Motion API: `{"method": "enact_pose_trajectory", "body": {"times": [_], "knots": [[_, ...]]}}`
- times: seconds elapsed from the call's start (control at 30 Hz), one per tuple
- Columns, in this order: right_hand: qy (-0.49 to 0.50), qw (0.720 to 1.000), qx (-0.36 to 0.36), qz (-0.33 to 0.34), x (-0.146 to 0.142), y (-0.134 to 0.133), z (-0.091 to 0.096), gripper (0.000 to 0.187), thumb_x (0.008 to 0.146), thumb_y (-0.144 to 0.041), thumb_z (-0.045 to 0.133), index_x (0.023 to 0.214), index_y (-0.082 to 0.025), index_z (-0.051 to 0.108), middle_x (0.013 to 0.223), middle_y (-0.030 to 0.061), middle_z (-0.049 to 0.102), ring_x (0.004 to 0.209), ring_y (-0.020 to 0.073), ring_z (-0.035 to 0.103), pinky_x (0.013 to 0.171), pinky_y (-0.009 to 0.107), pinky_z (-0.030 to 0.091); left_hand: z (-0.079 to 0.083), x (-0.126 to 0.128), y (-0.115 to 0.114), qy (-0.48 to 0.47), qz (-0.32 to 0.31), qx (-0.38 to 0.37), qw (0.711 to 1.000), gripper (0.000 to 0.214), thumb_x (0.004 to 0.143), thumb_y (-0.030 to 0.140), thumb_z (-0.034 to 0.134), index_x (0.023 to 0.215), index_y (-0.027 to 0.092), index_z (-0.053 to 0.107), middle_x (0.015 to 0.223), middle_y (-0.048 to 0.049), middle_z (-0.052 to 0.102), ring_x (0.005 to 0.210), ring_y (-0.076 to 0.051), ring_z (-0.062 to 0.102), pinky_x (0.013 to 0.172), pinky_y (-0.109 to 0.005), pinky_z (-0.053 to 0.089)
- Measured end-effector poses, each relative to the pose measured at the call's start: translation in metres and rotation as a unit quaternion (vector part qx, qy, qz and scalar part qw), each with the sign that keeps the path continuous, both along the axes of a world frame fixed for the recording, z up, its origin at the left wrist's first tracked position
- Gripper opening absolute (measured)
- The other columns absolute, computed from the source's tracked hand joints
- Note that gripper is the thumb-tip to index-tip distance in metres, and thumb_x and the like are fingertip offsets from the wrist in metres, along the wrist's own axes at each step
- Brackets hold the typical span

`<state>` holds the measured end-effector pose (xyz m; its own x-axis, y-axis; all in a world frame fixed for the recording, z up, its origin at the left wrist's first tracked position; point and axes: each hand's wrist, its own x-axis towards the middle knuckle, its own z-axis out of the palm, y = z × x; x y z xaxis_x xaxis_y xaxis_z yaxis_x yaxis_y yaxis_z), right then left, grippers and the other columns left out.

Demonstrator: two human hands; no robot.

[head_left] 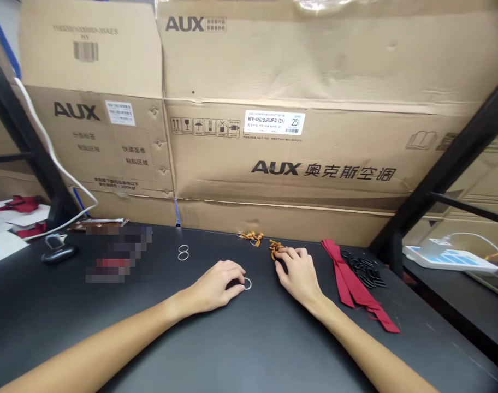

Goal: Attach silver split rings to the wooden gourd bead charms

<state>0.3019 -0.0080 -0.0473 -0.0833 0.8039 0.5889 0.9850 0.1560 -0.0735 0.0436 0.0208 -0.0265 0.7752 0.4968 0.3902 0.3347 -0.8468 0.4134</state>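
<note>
My left hand (218, 284) rests palm down on the black table (249, 338), its curled fingertips touching a small metal ring (247, 283). My right hand (298, 271) lies just to its right, fingers pinched on a small orange-brown knotted ornament (276, 248). A second ornament of the same kind (251, 237) lies a little farther back. Two linked metal rings (183, 252) sit to the left of my left hand.
Red ribbons (351, 281) and a pile of black clips (366, 270) lie right of my right hand. Large AUX cardboard boxes (290, 158) wall off the back. A black clip object (57, 250) sits far left. A power strip (445, 256) lies on the right shelf.
</note>
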Motion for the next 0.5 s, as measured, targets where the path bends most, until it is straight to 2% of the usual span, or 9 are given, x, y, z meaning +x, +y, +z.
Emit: {"method": "enact_pose_trajectory", "body": {"times": [0.1,0.3,0.5], "knots": [[0.006,0.999,-0.01,0.032,-0.007,-0.004,0.002,0.015,0.086,-0.018,0.05,0.09,-0.019,0.064,0.096,0.009,0.064,0.087,0.0258,0.046,0.073,0.038,0.038,0.0,0.0,0.001,-0.007,0.016,0.001,1.0,0.007,0.089,0.023,0.057,0.086,0.02,0.062,0.109,-0.0048,0.065,0.104,-0.019,0.059,0.094,-0.034,0.045],[0.024,0.996,-0.044,0.077,-0.017,-0.009,0.006,0.03,0.082,-0.013,0.049,0.106,-0.02,0.065,0.091,0.0086,0.06,0.087,0.0253,0.047,0.072,0.036,0.038,0.0,0.001,0.001,-0.01,0.018,0.005,1.0,0.007,0.089,0.023,0.058,0.084,0.02,0.062,0.107,-0.0053,0.065,0.102,-0.019,0.059,0.093,-0.034,0.045],[0.066,0.986,-0.087,0.129,-0.02,-0.012,0.007,0.023,0.088,-0.017,0.049,0.102,-0.02,0.067,0.087,0.0068,0.058,0.086,0.0228,0.049,0.08,0.038,0.041,-0.001,0.0,0.001,-0.007,0.017,0.002,1.0,0.007,0.089,0.023,0.057,0.085,0.02,0.062,0.108,-0.0055,0.065,0.102,-0.02,0.059,0.093,-0.035,0.045]]}}
